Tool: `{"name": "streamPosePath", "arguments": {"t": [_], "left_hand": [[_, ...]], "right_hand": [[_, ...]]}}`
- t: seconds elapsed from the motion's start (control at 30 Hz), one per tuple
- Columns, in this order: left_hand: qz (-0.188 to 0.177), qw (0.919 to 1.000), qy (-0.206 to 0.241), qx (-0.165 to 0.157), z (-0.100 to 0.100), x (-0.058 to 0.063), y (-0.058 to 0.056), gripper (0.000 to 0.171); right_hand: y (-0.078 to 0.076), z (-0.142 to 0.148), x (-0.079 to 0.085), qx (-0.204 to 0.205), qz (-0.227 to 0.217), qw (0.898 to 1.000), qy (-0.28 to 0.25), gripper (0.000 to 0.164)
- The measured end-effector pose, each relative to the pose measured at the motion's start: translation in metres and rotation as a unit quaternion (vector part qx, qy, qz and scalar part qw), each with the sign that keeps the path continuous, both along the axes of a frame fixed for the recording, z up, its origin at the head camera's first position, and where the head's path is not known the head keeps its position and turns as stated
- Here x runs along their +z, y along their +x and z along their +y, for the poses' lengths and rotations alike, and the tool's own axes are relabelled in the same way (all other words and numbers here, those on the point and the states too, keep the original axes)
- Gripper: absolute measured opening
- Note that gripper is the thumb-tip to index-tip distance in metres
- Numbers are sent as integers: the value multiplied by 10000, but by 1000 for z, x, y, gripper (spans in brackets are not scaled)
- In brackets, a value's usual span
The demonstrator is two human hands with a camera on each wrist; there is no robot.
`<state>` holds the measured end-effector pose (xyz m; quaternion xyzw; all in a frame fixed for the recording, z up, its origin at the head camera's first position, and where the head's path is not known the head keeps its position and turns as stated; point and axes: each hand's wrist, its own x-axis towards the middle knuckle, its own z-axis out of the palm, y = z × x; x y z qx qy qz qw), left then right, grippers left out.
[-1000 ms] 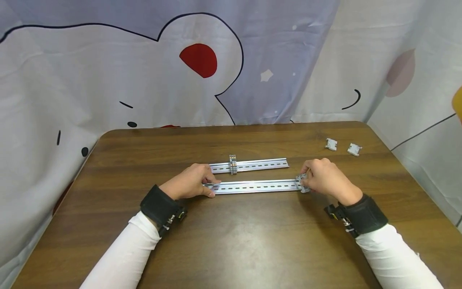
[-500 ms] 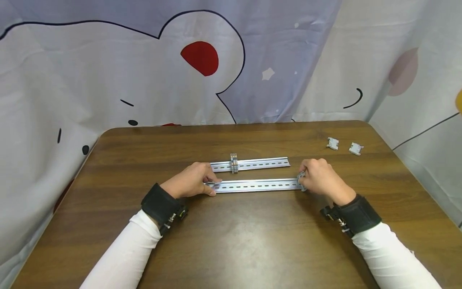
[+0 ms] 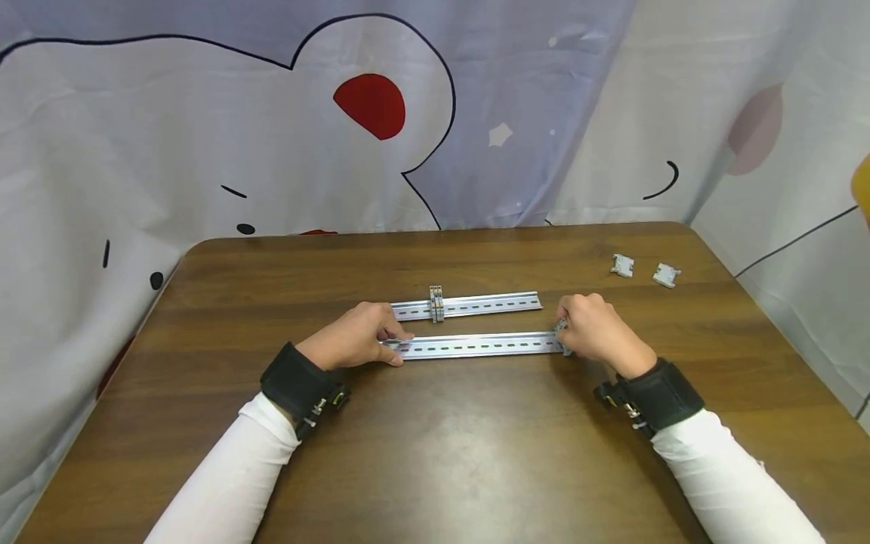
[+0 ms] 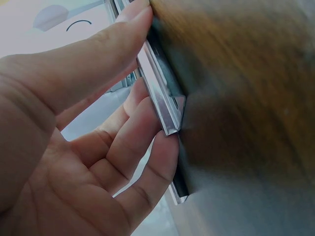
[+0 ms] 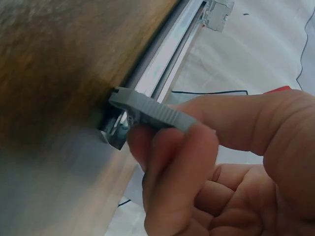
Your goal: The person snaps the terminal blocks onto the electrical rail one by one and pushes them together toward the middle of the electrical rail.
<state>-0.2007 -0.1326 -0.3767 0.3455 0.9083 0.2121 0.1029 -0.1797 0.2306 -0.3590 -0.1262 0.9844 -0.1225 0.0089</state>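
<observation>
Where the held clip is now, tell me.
In the head view, the clip is right of center, pinched by the right hand at the right end of the near rail.

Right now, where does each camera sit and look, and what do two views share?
Head: on the head, facing forward and down at the wooden table; left hand, right hand and white sleeves show.
Left wrist: on that wrist, facing the left end of the near DIN rail; left hand shows.
Right wrist: on that wrist, facing the gray terminal block at that rail's right end; right hand shows.
Head and right wrist share: right hand, gray terminal block, near DIN rail.
</observation>
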Motion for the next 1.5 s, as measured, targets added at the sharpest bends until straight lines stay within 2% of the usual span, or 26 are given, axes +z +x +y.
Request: {"name": "streamPosePath", "arguments": {"t": [0.2, 0.37, 0.43, 0.53, 0.63, 0.73, 0.93, 1.17, 1.23, 1.5], "left_hand": [[-76, 10000, -5, -3, 1, -4, 1, 37], [-47, 10000, -7, 36, -1, -2, 1, 38], [-55, 10000, -14, 43, -1, -1, 1, 38], [-58, 10000, -25, 44, -1, 0, 0, 38], [-44, 10000, -16, 29, -1, -1, -1, 38], [-30, 10000, -5, 16, -1, -1, -1, 38], [-84, 10000, 16, 29, -1, -2, -2, 39], [-15, 10000, 47, -6, 0, 0, -2, 39], [25, 10000, 48, -38, 0, 0, -2, 39], [-48, 9999, 115, 27, 0, -2, -3, 38]], "right_hand": [[2, 0, 2, -47, -332, 9992, 206, 22], [0, 11, 15, 90, -1213, 9916, -448, 28], [-2, 20, 22, 150, -1650, 9817, -936, 30], [-5, 31, 29, 245, -2184, 9615, -1649, 33], [-7, 39, 29, 343, -2699, 9369, -2197, 38], [-10, 41, 24, 328, -2997, 9206, -2482, 41], [-14, 41, 13, 224, -3302, 8946, -3003, 42], [-16, 30, 1, 231, -3437, 8669, -3603, 47], [-16, 24, -2, 212, -3426, 8616, -3739, 48], [-13, -7, -6, 109, -3362, 8522, -4008, 49]]}}
